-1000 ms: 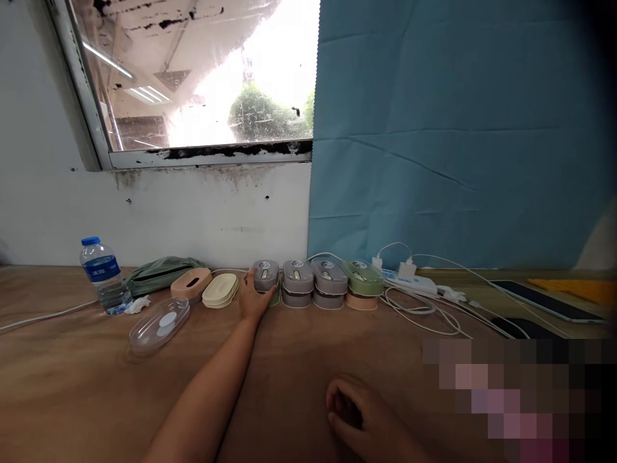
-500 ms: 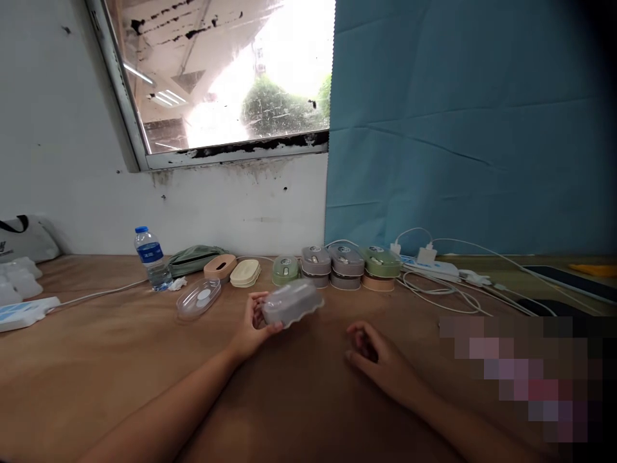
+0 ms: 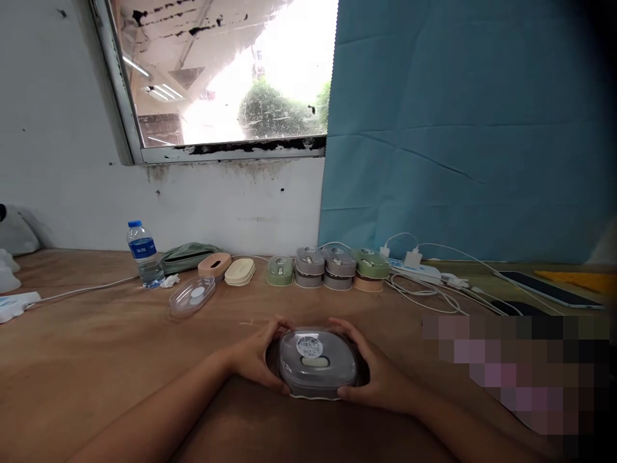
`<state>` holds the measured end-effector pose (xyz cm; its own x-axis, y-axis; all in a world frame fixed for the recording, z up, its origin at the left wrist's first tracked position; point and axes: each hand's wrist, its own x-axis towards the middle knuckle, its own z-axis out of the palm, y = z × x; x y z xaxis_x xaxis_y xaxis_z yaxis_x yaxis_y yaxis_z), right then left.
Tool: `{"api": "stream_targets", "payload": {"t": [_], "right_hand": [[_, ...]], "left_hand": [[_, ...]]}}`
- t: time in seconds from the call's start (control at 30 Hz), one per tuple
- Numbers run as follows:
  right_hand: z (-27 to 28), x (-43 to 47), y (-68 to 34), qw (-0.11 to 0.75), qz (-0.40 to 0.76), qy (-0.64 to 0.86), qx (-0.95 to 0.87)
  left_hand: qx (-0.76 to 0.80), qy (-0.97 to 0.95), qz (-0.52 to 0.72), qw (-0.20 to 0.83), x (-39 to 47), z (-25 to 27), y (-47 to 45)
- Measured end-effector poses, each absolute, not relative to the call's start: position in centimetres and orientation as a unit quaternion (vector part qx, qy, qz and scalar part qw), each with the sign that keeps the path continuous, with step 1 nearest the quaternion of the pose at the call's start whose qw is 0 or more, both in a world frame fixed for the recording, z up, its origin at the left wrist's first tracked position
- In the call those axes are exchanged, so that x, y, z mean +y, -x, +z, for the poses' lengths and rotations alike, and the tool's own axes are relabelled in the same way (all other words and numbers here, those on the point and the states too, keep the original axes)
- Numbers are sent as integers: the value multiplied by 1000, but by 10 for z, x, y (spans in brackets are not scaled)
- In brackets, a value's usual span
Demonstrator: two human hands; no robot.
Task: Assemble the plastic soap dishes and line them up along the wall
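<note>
A grey oval box with a clear plastic lid (image 3: 332,365) rests upright on the table in front of me, a round patterned sticker and a pale oval piece showing on its top. My left hand (image 3: 260,357) is curved around its left side, thumb at the near edge and fingers behind. On the opposite side my right hand (image 3: 378,373) grips it in the same way, thumb at the near right corner. Both hands are closed on the box; some fingertips are hidden behind it.
Along the wall stand stacked grey boxes (image 3: 309,267), a green box (image 3: 279,270), cream lids (image 3: 240,272), a peach box (image 3: 214,265) and a water bottle (image 3: 144,254). A loose clear lid (image 3: 186,299) lies left. White cables (image 3: 429,292) and a phone (image 3: 549,289) are right.
The grey box, tilted in my left hand before, is now lower, nearer and level on the table. My right hand has moved in from apart to hold its right side.
</note>
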<state>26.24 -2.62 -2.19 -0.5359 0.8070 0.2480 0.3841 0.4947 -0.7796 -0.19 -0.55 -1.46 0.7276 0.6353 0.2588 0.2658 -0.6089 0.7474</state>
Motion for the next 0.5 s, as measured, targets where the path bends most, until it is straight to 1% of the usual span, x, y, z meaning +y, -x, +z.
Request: {"api": "stream_targets", "payload": {"t": [0.07,0.13,0.23,0.3,0.37,0.43,0.5], "right_hand": [[-24,-26,-262,333,357,360,-795],[-26,-25,-262,357,358,354,-787],[-26,-22,-264,380,331,364,-783],[-26,-20,-265,393,330,375,-772],[-26,-18,-265,412,356,384,-746],[-26,-16,-265,434,395,390,-710],[-27,-13,-264,461,418,400,-673]], "left_hand": [[252,-854,258,374,-5,-14,2],[253,-856,260,369,-5,-15,1],[252,-863,266,348,-4,-18,1],[253,-872,283,310,-4,-19,1],[270,-884,316,213,-5,-18,1],[276,-894,349,64,-6,-14,1],[242,-895,362,-98,-8,-10,1]]}}
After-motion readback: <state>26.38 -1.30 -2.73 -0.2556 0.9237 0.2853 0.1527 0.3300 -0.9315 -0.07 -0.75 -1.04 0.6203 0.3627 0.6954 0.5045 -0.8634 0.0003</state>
